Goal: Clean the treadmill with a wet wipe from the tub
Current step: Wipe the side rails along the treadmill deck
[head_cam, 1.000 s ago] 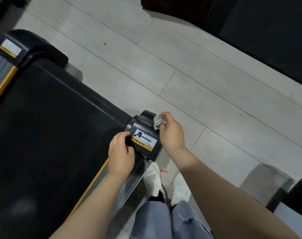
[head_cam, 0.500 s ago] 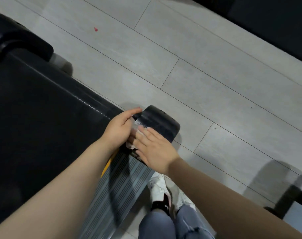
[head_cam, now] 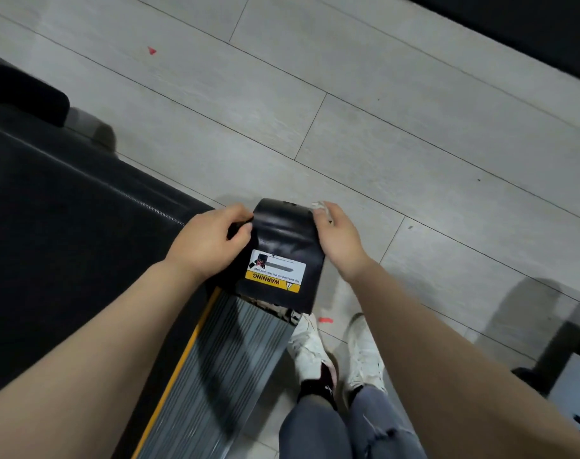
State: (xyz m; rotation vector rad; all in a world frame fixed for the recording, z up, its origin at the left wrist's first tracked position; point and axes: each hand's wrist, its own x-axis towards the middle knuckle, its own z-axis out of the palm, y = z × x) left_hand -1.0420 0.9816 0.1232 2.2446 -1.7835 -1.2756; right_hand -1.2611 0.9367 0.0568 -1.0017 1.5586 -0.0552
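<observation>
A: What is seen, taken from the largest thing downward?

B: A grey tiled floor [head_cam: 397,134] is seen across most of the view; the treadmill [head_cam: 66,226] is laid over its left part, with a black belt, a yellow stripe and a ribbed grey side rail [head_cam: 212,366] running toward the viewer.

A: And at the rail's far end?

B: A glossy black end cap [head_cam: 282,233] is fitted there; a white and yellow warning label [head_cam: 275,271] is stuck on its near face.

A: How are the hands placed?

B: The cap is flanked by both; the left hand [head_cam: 209,243] is curled against its left edge, the thumb pressed on the black plastic; the right hand [head_cam: 338,236] is set against its right edge, fingers bent over a crumpled wet wipe [head_cam: 320,207], of which only a small white corner is shown at the fingertips, touching the cap's upper right corner.

A: Anything lower down?

B: Two white shoes [head_cam: 335,356] and blue jeans [head_cam: 348,429] are seen just right of the rail; a small red scrap [head_cam: 325,320] is lying on the floor near the toes; another red fleck [head_cam: 152,50] is lying far off at upper left.
</observation>
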